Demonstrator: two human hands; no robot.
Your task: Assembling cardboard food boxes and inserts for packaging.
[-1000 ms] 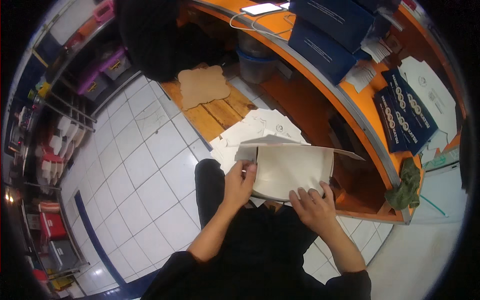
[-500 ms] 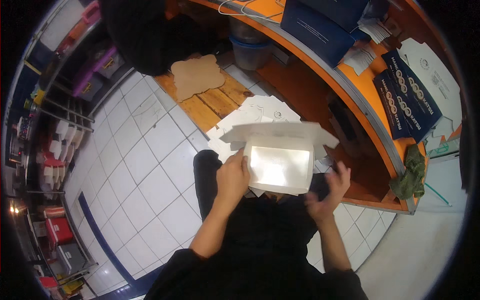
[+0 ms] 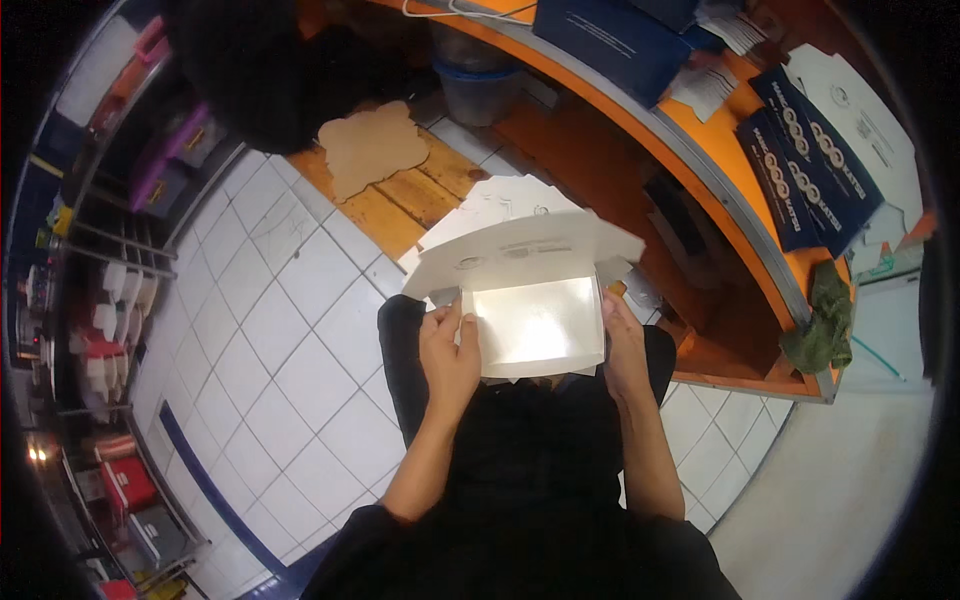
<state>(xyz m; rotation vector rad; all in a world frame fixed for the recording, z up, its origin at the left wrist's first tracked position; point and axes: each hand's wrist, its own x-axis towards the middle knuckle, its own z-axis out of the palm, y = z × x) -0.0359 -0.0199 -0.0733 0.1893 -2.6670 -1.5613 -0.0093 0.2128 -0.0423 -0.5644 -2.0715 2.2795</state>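
A white cardboard food box (image 3: 535,325) rests over my lap, its tray part folded up and its lid flap raised at the far side. Inside, the bottom is shiny and bare. My left hand (image 3: 450,352) grips the left wall, with the thumb at the inner edge and the other fingers outside. On the opposite side my right hand (image 3: 624,345) holds the right wall, its fingers partly hidden behind the card. Flat white box blanks (image 3: 490,205) lie just beyond the lid on a wooden bench.
The wooden bench (image 3: 428,195) carries a brown card sheet (image 3: 372,150). An orange counter (image 3: 715,165) curves along the right, with dark blue boxes (image 3: 615,45), printed cartons (image 3: 815,180) and a green cloth (image 3: 822,320). A lidded plastic tub (image 3: 478,92) stands beneath. Shelves (image 3: 120,230) line the left.
My right hand, spread and apart from the box before, has come in and taken hold of its right wall. The box has shifted left and my view has turned slightly.
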